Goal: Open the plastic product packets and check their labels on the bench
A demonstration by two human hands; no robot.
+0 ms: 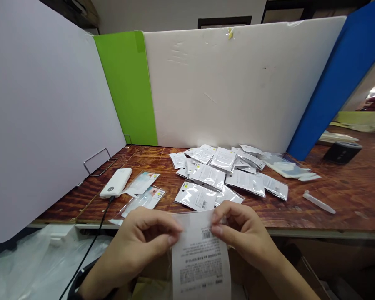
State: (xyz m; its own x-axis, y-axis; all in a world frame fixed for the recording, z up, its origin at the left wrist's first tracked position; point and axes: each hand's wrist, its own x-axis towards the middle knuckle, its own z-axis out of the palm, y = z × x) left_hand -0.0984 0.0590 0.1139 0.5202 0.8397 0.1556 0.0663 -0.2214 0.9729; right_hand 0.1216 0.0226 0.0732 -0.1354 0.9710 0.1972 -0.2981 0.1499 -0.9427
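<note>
The left hand (140, 246) and the right hand (246, 235) are holding a printed paper label (200, 258) between them. They are close together but apart from each other, each pinching the label's upper part between thumb and fingers. The label is hanging just past the near edge of the wooden surface (356, 196), with its barcode showing near the top, above a cardboard box (303, 258). Beyond the hands, a loose heap of silver-backed plastic packets (221, 175) is lying toward the far edge of the surface. Nearer the left edge, a white power bank (115, 182) is resting beside two clear packets (142, 196), and its black cable (93, 250) is running down past the near edge. A clear plastic strip (318, 202) is lying toward the right, well apart from the heap.
</note>
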